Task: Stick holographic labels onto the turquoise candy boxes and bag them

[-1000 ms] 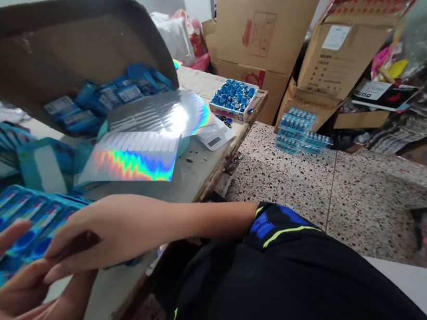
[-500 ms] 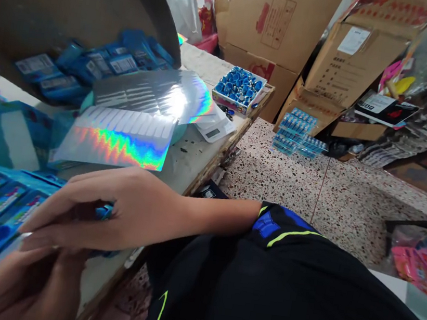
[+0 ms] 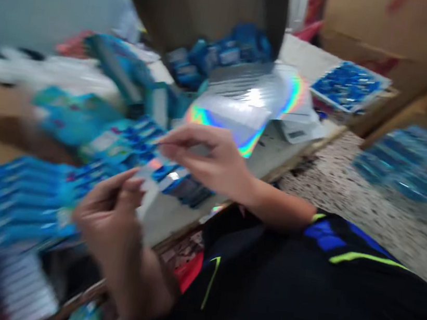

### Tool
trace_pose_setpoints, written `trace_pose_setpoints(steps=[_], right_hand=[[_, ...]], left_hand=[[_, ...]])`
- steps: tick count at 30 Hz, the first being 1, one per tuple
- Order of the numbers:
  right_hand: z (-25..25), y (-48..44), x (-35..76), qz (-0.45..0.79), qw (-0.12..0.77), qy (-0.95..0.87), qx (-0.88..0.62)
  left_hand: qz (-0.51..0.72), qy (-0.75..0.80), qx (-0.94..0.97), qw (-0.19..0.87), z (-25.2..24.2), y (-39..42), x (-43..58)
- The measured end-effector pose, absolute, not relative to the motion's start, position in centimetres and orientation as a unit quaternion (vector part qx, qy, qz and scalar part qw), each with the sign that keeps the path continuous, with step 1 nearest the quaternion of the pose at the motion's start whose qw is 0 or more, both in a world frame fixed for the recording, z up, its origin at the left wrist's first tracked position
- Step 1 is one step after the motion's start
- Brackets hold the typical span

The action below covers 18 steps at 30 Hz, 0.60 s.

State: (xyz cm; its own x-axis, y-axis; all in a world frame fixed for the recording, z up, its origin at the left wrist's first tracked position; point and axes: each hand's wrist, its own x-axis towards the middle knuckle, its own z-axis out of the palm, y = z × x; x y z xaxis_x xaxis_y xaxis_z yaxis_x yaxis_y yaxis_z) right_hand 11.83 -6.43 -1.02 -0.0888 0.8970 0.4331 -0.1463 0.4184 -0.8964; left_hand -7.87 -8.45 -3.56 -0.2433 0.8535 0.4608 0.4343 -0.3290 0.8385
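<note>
My left hand [image 3: 110, 214] is closed in a pinch on one end of a small clear sticker strip [image 3: 147, 178], blurred by motion. Up and to the right of it, my right hand [image 3: 213, 161] pinches with thumb and forefinger; anything between those fingertips is too small to make out. Blue packs [image 3: 138, 137] in rows lie on the table just beyond both hands. Shiny rainbow-reflecting sticker sheets [image 3: 232, 106] are spread behind my right hand. More blue packs [image 3: 29, 204] stand in a row left of my left hand.
An open cardboard box [image 3: 210, 7] tipped on its side holds blue packets at the back. A tray [image 3: 382, 88] of small blue pieces stands near the table edge. A small white scale [image 3: 299, 132] sits beside the sheets. Clear-wrapped blue packs [image 3: 406, 159] stand at right.
The view has swung left, showing more of the table. My hands, close together before, are now apart, with the clear strip showing at my left fingertips.
</note>
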Motion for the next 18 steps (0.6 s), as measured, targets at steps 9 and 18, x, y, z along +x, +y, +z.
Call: trace_pose_setpoints(steps=[9, 18], right_hand=[[-2.2, -3.3, 10.4, 0.442, 0.540, -0.638, -0.325], [-4.3, -1.8, 9.2, 0.416, 0.515, -0.675, -0.326]], left_hand=[[0.560, 0.519, 0.589, 0.265, -1.7, -6.8, -8.1], [0.541, 0.531, 0.582, 0.295, -2.7, -6.0, -9.1]])
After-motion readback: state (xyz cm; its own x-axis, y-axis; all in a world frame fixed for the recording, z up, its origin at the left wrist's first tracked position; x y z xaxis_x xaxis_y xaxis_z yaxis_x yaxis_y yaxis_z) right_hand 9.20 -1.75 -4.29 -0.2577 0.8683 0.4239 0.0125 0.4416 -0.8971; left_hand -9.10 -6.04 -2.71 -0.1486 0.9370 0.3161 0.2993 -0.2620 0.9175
